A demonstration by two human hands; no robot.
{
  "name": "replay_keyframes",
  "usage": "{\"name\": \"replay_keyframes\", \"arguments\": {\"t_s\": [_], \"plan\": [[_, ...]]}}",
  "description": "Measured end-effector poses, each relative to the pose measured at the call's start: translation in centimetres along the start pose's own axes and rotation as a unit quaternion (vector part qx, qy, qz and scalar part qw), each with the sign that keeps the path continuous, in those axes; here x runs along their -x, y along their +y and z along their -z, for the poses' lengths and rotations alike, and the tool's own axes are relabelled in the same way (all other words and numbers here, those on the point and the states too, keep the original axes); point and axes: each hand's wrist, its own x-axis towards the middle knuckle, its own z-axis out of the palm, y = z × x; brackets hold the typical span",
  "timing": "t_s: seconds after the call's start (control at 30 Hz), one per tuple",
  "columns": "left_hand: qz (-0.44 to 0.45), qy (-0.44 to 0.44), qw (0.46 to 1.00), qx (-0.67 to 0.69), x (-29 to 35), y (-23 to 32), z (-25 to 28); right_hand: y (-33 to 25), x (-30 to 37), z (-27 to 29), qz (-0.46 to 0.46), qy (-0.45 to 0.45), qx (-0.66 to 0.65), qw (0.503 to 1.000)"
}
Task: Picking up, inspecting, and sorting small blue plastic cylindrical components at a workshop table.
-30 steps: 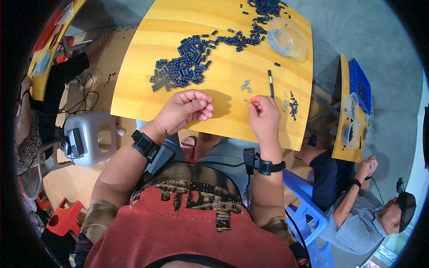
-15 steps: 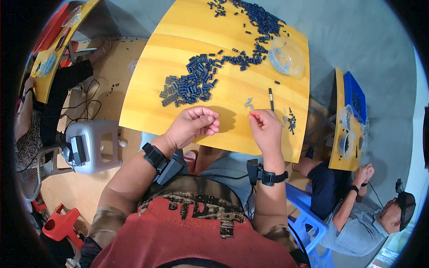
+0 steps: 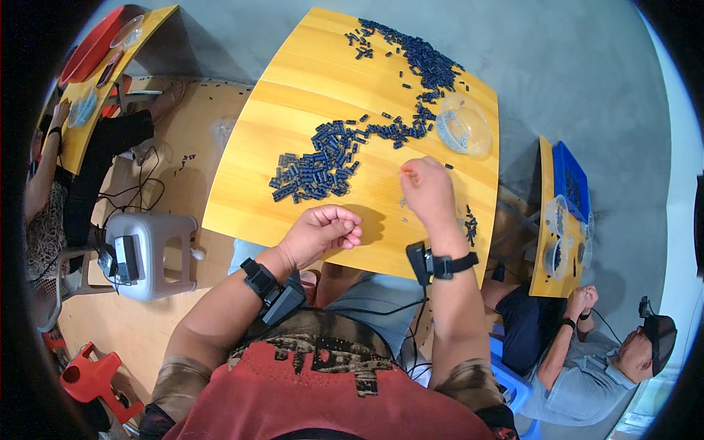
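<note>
Lying between hands [image 3: 323, 233], small silvery pieces [image 3: 404, 219]

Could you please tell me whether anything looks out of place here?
Yes: several small dark bits lie on the floor, left of the yellow table. They look stray, since dark pieces are heaped on the table, though the bits are too small to identify.

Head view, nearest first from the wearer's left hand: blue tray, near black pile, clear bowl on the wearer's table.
From the left hand:
1. Near black pile: just ahead.
2. Clear bowl: ahead and right, toward the right edge of the table.
3. Blue tray: far right, on another table.
</note>
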Motion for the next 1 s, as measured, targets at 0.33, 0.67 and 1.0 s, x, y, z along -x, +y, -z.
{"name": "replay_keyframes", "arguments": {"t_s": [0.33,0.67,1.0], "plan": [[0.021,-0.010,1.000,0.018,-0.4,0.3,0.1,1.9,-3.9,-2.3,0.020,0.045,0.024,0.998],[0.026,-0.017,0.999,0.023,-0.5,0.3,0.0,2.5,-3.5,-3.8,-0.005,0.001,-0.002,1.000],[0.021,-0.010,1.000,0.014,-0.3,0.5,-0.1,1.5,-1.3,-1.9,-0.036,0.006,-0.034,0.999]]}}
